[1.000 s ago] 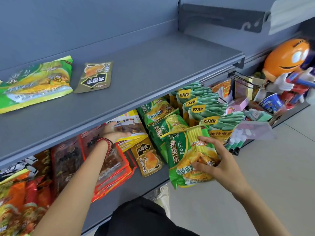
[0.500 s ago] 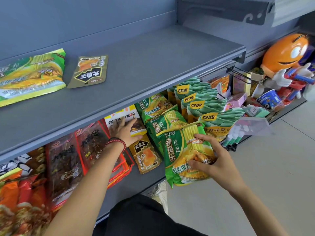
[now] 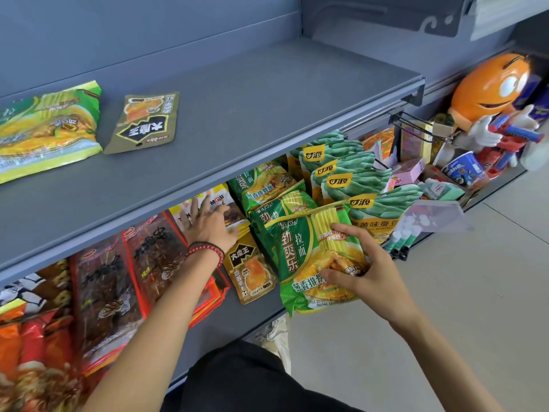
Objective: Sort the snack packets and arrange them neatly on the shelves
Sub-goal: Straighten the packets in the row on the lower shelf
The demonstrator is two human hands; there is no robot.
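Two hands are at work on the lower shelf [image 3: 237, 318]. The front green noodle packet [image 3: 309, 257], at centre frame, is gripped at its lower edge by the right hand [image 3: 365, 272]; the left hand [image 3: 208, 224] is laid flat, fingers spread, on a yellow-and-white packet [image 3: 221, 203]. Since the noodle packet overhangs the shelf edge, it could be dropped to the floor [image 3: 445, 307], or the leaning stack behind toppled, if pulled carelessly.

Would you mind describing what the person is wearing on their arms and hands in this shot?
Both forearms are bare, with no sleeves showing and no gloves. The left hand has a bracelet of round red beads at the wrist, with a thin black band beside it. The right hand and its wrist carry nothing.
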